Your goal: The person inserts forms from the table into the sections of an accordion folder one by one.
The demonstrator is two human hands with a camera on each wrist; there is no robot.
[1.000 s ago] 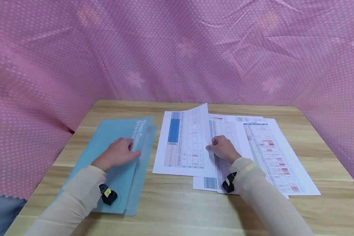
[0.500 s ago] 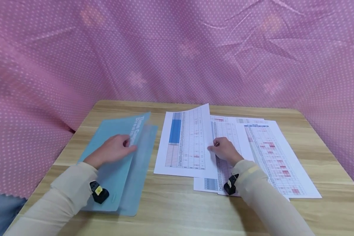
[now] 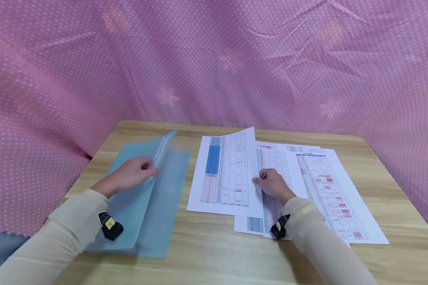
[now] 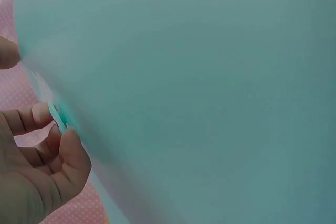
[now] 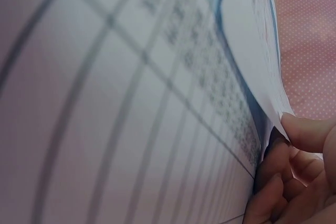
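A light blue plastic folder [image 3: 148,198] lies at the left of the wooden table [image 3: 214,253]. My left hand [image 3: 130,174] pinches the edge of its top cover [image 4: 199,87] and holds it lifted off the lower flap. In the middle lies a printed sheet with a blue block [image 3: 224,174]. My right hand [image 3: 272,184] pinches the right edge of this sheet [image 5: 262,66], which curls up off the papers beneath it.
More printed table sheets [image 3: 328,190] with red cells are spread at the right of the table. A pink dotted cloth [image 3: 214,59] hangs behind and around the table. Black wrist cameras [image 3: 110,226] sit on both sleeves.
My left hand has raised the folder's top cover higher and drawn it left. The right hand stays at the sheet's edge, barely moved.
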